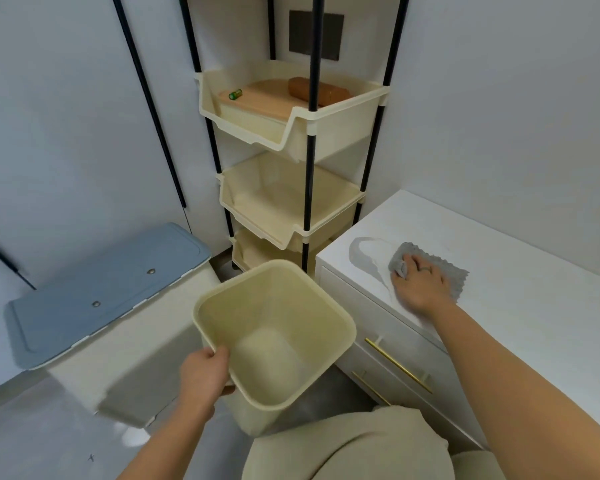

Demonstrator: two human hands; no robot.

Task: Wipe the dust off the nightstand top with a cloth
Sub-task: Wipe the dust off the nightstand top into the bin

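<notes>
While right hand (420, 285) presses grey cloth (454, 275) flat, nightstand (520, 299) dusty, left hand (205, 375) gripping bin (274, 334).

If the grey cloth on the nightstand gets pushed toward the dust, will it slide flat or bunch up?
The grey cloth looks floppy: it already bunches by the right hand, so it probably rumples unless pressed flat. It likely glides easily, since the white nightstand top looks smooth.

Your cloth (430, 268) is plain grey on a white nightstand (520, 306) with gold drawer handles (397, 364). You hold a pale cream-yellow bin (274, 334). The shelf rack (291, 133) has matching cream trays on black poles. Beside it, a white box has a dusty-blue lid (101, 292).
</notes>
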